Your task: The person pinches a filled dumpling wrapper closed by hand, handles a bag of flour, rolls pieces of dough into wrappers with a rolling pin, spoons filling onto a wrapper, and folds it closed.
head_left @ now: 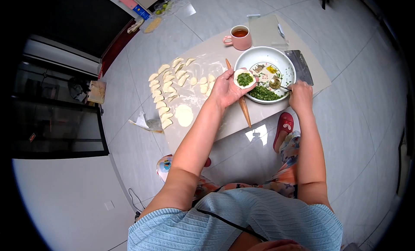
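Observation:
In my left hand point(227, 88) lies a round dumpling wrapper point(236, 78) with chopped green filling point(245, 79) heaped in its middle. The fingers curl around the wrapper from beneath. My right hand point(301, 96) grips the handle of a metal spoon point(275, 83), whose head is over a white bowl point(285, 60). Chopped greens point(264, 93) fill the near side of the bowl, with small yellow and brownish heaps farther back. A wooden rolling pin point(244, 112) lies partly under my left hand.
Rows of folded dumplings point(168, 78) sit on the floured board's left side. Near them are flat wrappers point(184, 115) and small dough pieces point(203, 88). A pink mug point(242, 42) of brown liquid stands behind the bowl; a dark flat blade point(302, 69) lies to its right.

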Action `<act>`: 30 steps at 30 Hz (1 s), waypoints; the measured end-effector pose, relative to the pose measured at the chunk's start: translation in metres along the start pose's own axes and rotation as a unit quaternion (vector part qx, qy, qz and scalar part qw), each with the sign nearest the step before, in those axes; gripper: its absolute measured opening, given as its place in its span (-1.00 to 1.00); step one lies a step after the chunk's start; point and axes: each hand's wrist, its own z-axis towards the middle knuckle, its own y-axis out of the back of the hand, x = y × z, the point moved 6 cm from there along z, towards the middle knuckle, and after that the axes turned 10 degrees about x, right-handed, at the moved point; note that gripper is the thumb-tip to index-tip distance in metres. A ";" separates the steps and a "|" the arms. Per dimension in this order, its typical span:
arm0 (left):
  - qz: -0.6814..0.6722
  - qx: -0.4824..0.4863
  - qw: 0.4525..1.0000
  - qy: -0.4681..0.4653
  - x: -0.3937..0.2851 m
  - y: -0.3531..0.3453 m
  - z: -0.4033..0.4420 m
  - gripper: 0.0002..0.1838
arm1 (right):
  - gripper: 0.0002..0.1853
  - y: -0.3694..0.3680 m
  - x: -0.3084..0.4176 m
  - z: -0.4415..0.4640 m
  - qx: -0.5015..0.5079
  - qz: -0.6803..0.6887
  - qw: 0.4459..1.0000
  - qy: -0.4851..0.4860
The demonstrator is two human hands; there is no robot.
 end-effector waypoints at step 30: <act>0.674 -0.111 0.730 -0.018 0.025 -0.054 -0.048 -0.59 | -0.29 -0.025 0.093 -0.007 0.224 0.919 0.297 -0.132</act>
